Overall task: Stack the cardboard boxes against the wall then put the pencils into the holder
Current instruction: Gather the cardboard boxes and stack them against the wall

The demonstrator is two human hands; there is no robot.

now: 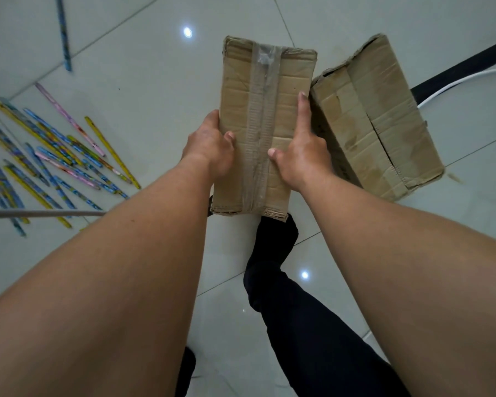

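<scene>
Head camera shows both arms stretched forward and down. The left hand (pixel 209 144) and right hand (pixel 301 150) clamp the taped box (pixel 267 110) by its long sides, thumbs on top, the right forefinger straight. Just to its right lies a second box (pixel 384 118); the pencils (pixel 55 156) lie scattered at the left on the floor (pixel 143 90).

**A taped brown cardboard box (pixel 265 130) is held in both hands above pale glossy floor tiles (pixel 141 81).**

The box's left edge is gripped by the left hand (pixel 209 147), with the thumb laid on the top face. The right edge is gripped by the right hand (pixel 301 153), thumb set beside the tape strip and index finger stretched along the edge. A second, worn brown cardboard box (pixel 375 118) is seen just beside it on the right. Many long patterned pencils (pixel 55 156) in blue, yellow and pink are scattered over the tiles at the left, well apart from the boxes. A black trouser leg (pixel 298 310) is seen beneath the held box.
</scene>
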